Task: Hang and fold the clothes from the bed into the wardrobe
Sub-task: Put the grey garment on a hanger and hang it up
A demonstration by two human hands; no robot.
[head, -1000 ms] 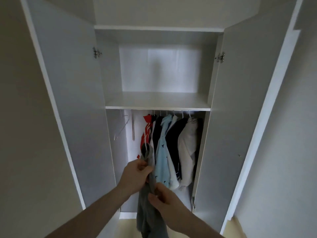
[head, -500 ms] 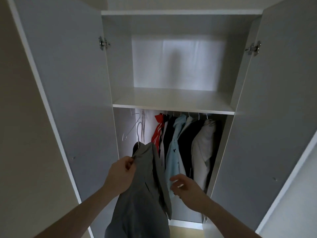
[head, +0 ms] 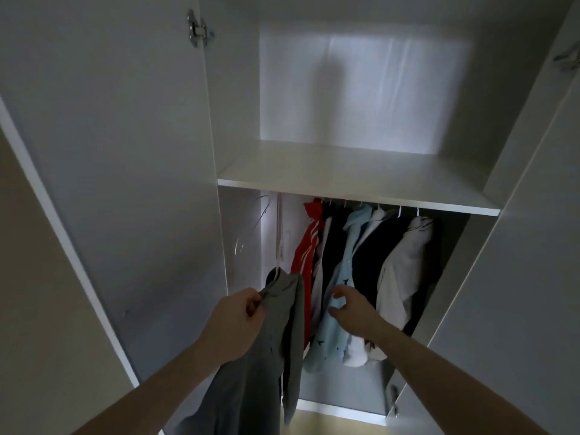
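Head view puts my left hand [head: 240,321] at about 7 o'clock, fingers curled tight on the shoulder of a grey shirt [head: 270,350]. That shirt sits on a white hanger [head: 276,273] whose hook pokes up above the collar, and its plain, creased cloth droops down past my forearm toward 6 o'clock. My right hand [head: 350,306] is at 5 o'clock, fingers spread and loose, grasping nothing, in front of a light blue shirt [head: 337,309] hanging inside the wardrobe [head: 131,152]. A red garment with white stripes [head: 306,249] hangs just right of the grey shirt, under the shelf [head: 354,180].
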